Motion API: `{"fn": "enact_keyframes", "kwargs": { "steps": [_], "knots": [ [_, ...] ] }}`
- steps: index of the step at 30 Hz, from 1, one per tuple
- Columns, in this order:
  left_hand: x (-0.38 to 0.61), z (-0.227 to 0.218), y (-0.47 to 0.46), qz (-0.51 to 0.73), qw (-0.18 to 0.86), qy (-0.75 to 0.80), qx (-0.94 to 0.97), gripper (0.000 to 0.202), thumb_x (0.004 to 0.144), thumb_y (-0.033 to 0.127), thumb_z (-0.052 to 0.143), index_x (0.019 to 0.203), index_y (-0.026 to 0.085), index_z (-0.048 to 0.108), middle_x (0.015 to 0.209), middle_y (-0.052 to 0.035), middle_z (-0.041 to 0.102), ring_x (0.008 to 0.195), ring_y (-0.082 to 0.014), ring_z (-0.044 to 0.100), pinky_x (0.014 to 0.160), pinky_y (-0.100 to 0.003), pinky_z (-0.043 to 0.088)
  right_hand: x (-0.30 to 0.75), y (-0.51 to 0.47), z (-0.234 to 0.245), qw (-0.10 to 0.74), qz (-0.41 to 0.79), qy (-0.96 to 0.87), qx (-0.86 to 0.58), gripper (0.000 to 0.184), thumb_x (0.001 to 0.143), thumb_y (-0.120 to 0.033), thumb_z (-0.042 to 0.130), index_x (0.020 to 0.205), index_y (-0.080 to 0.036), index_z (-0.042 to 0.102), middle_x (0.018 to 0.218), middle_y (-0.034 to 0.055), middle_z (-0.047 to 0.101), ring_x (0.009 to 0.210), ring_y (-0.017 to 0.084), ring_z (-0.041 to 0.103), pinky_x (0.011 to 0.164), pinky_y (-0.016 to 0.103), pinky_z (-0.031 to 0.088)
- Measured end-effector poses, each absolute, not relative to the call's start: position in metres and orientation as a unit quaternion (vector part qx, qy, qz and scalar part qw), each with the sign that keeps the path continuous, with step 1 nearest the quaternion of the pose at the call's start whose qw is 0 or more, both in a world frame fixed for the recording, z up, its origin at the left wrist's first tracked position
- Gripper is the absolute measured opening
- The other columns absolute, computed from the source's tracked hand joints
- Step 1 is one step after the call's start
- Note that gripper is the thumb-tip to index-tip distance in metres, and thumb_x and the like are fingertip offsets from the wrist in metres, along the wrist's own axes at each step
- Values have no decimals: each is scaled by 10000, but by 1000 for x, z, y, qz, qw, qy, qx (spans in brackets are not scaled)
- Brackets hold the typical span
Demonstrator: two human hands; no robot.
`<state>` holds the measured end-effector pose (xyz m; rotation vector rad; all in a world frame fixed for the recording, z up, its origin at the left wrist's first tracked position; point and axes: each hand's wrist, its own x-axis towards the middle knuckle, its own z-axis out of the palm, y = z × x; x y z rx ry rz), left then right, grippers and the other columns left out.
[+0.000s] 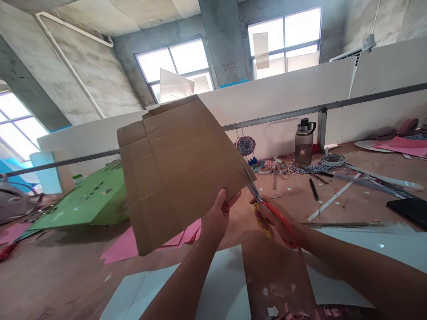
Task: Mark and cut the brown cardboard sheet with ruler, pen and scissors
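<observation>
A large brown cardboard sheet (176, 169) with fold creases is held up above the table. My left hand (218, 218) pinches its lower right edge. My right hand (278, 222) grips scissors (258, 198) with red and yellow handles. The scissor blades meet the cardboard's right edge, close to my left thumb.
White paper sheets (227, 289) and pink scraps (187, 235) lie on the brown table. A green box (90, 200) lies at left. A water bottle (304, 142), coloured cords (280, 168), a pen (313, 189), tape roll (332, 160) and black phone (408, 210) sit at right.
</observation>
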<state>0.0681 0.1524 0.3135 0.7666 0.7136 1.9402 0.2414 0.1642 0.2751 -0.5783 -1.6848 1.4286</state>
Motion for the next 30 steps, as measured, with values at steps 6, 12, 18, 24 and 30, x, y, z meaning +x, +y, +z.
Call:
{"fn": "enact_keyframes", "kwargs": {
  "steps": [6, 12, 18, 24, 30],
  "knots": [
    [65, 315, 152, 786, 439, 294, 322, 425, 647, 210, 848, 1037, 269, 689, 1129, 1, 715, 1067, -265, 674, 892, -477, 603, 239, 165, 273, 406, 580, -654, -267, 411, 895, -615, 463, 1009, -221, 491, 680, -47, 480, 497, 89, 439, 466, 234, 367],
    [61, 309, 159, 789, 472, 286, 271, 366, 678, 151, 813, 1013, 245, 696, 1059, -3, 740, 1032, -234, 691, 905, -446, 598, 238, 166, 264, 417, 625, -598, -279, 380, 877, -590, 514, 983, -225, 504, 685, -50, 489, 479, 74, 418, 435, 209, 339],
    [56, 302, 166, 774, 505, 289, 252, 122, 746, 130, 751, 848, 178, 705, 916, -23, 760, 888, -196, 727, 897, -415, 602, 237, 169, 259, 419, 653, -592, -218, 413, 886, -590, 506, 1070, -220, 497, 688, -44, 501, 511, 92, 434, 490, 237, 365],
    [62, 310, 159, 772, 477, 308, 285, 219, 704, 157, 795, 894, 221, 708, 993, -5, 752, 1029, -244, 698, 939, -451, 580, 239, 169, 264, 406, 615, -635, -234, 413, 899, -621, 458, 988, -218, 482, 682, -46, 495, 492, 94, 442, 464, 241, 365],
    [67, 314, 154, 767, 461, 312, 317, 333, 632, 199, 848, 935, 224, 712, 1060, -18, 739, 1048, -278, 690, 917, -466, 590, 243, 167, 274, 418, 597, -646, -227, 396, 912, -596, 464, 1062, -229, 474, 704, -46, 481, 553, 99, 449, 510, 239, 388]
  ]
}}
